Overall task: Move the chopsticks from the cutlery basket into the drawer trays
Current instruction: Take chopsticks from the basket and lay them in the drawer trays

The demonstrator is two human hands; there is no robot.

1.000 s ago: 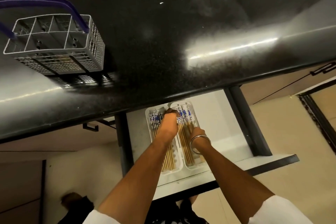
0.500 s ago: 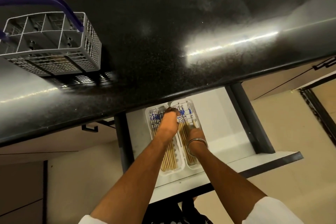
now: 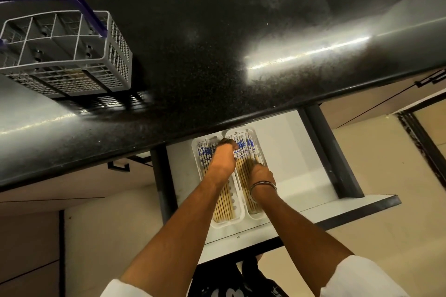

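Two white trays lie side by side in the open drawer (image 3: 301, 164), both holding wooden chopsticks with blue-patterned ends. My left hand (image 3: 222, 159) rests over the left tray (image 3: 237, 220), fingers curled on the patterned ends of the chopsticks (image 3: 224, 207). My right hand (image 3: 259, 173), with a metal bangle on the wrist, is down on the chopsticks (image 3: 251, 202) in the right tray (image 3: 251, 131); its fingers are hidden. The grey cutlery basket (image 3: 72, 55) with a purple handle stands on the counter at far left, and its compartments look empty.
The black stone counter (image 3: 217, 55) overhangs the back of the drawer and hides the trays' far ends. Dark drawer rails run on both sides. A cabinet handle (image 3: 118, 166) shows at the left, below the counter. The tiled floor lies beneath.
Both hands stay on the trays. My right hand has crept slightly further in along the right tray. The view has tilted a little, so the basket sits further left.
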